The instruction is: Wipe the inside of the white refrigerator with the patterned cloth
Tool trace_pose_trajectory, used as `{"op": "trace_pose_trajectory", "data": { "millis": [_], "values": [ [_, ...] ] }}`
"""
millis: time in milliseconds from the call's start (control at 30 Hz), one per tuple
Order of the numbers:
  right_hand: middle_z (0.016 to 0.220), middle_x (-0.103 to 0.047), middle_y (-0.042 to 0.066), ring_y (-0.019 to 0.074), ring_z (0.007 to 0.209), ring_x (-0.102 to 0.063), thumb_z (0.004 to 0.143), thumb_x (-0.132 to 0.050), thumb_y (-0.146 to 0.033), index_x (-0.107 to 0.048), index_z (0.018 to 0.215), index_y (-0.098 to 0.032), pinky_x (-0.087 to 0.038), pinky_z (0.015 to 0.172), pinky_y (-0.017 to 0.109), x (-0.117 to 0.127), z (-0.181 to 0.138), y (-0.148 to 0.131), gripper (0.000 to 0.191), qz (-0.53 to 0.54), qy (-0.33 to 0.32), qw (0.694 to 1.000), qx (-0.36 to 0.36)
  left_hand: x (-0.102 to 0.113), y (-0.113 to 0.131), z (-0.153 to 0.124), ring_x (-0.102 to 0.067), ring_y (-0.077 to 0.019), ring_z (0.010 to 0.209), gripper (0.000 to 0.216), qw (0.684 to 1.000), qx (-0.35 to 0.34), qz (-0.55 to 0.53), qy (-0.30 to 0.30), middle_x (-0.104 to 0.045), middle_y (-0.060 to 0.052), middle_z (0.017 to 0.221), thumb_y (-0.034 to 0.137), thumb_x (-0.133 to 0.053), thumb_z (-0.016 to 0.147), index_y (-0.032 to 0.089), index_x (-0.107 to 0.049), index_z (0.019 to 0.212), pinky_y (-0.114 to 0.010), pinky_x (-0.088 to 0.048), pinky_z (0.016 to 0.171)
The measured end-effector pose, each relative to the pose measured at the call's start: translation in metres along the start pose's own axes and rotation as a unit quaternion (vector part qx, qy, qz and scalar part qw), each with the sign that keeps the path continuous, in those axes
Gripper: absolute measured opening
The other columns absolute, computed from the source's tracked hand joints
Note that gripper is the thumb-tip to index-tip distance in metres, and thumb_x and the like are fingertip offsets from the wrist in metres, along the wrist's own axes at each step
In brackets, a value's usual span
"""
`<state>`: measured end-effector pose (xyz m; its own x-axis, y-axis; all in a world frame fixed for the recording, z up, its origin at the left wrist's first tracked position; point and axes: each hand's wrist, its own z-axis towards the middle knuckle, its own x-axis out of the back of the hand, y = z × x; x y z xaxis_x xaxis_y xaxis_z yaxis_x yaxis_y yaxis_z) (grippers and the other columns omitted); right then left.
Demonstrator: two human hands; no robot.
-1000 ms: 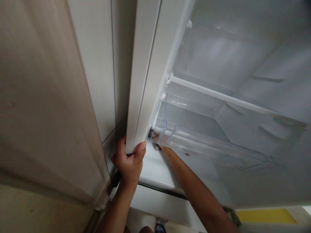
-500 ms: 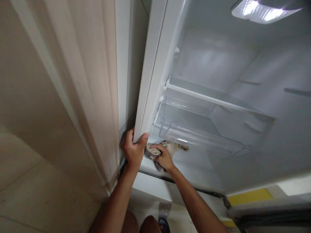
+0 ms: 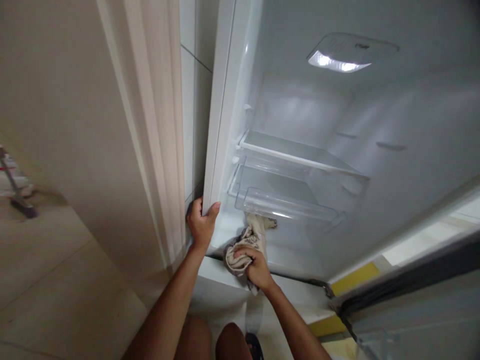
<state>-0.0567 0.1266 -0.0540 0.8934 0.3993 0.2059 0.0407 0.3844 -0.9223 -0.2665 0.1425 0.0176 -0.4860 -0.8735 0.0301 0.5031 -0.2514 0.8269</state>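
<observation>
Right hand (image 3: 255, 269) closed on cloth (image 3: 245, 246), drawn back to fridge floor's front edge. Left hand (image 3: 201, 224) still gripping fridge side wall (image 3: 219, 125).

The fridge (image 3: 232, 100) is white inside and out, and its little lamp (image 3: 339, 62) shines bright white. The shelf (image 3: 296, 152) has a white edge. The drawer (image 3: 285, 205) under it is see-through, with no colour. The cloth (image 3: 245, 245) is cream and grey, with darker patches. The curtain (image 3: 150, 115) is pale beige with soft long stripes. The wall tiles (image 3: 193, 110) are white with thin dark lines. The floor (image 3: 56, 280) is light beige. A yellow strip (image 3: 354, 277) shows low down by the dark door edge (image 3: 408, 282).
</observation>
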Motion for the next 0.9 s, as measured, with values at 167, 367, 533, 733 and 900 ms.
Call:
{"op": "trace_pose_trajectory", "data": {
  "millis": [167,367,533,733,900],
  "values": [
    [0.091,-0.080,0.007,0.0254,0.085,-0.074,0.065,-0.077,-0.029,-0.080,0.076,-0.025,-0.059,0.086,0.038,0.025,-0.029,-0.015,0.013,0.057,0.078,0.990,-0.106,0.000,0.001,0.001,-0.067,-0.0220,0.078,0.059,1.000,-0.006,0.008,0.002,-0.073,-0.008,0.083,0.073,-0.064,0.083,0.017,-0.070,0.099,-0.032,-0.050,0.075],
    [0.098,-0.080,0.007,0.0233,0.088,-0.075,0.056,-0.089,-0.036,-0.076,0.081,-0.026,-0.061,0.078,0.032,0.061,-0.042,-0.035,0.031,0.194,0.288,0.933,-0.098,-0.003,0.003,0.000,-0.068,-0.0238,0.076,0.063,0.998,-0.014,0.050,0.033,-0.074,-0.011,0.083,0.076,-0.058,0.084,0.016,-0.070,0.097,-0.033,-0.048,0.073],
    [0.103,-0.078,0.004,0.0236,0.094,-0.074,0.062,-0.087,-0.039,-0.071,0.089,-0.027,-0.062,0.083,0.035,0.083,-0.029,-0.039,0.034,0.188,0.341,0.920,-0.045,-0.005,-0.001,0.002,-0.067,-0.0233,0.072,0.064,0.997,-0.022,0.055,0.044,-0.073,-0.011,0.079,0.078,-0.058,0.082,0.016,-0.071,0.095,-0.032,-0.048,0.071],
    [0.108,-0.078,0.009,0.0290,0.104,-0.071,0.066,-0.066,-0.038,-0.076,0.096,-0.021,-0.054,0.101,0.044,0.095,0.017,-0.024,0.036,-0.069,0.299,0.950,-0.057,-0.007,-0.005,0.001,-0.068,-0.0237,0.071,0.069,0.995,-0.035,0.071,0.053,-0.074,-0.012,0.079,0.082,-0.054,0.083,0.016,-0.071,0.096,-0.032,-0.047,0.069],
    [0.106,-0.077,0.013,0.0342,0.108,-0.069,0.068,-0.056,-0.035,-0.076,0.098,-0.019,-0.052,0.102,0.049,0.100,0.066,0.003,0.039,-0.263,0.247,0.928,-0.091,-0.009,-0.009,0.000,-0.071,-0.0269,0.076,0.074,0.993,-0.047,0.084,0.063,-0.075,-0.015,0.082,0.085,-0.051,0.083,0.016,-0.072,0.097,-0.033,-0.048,0.069]
  ]
}}
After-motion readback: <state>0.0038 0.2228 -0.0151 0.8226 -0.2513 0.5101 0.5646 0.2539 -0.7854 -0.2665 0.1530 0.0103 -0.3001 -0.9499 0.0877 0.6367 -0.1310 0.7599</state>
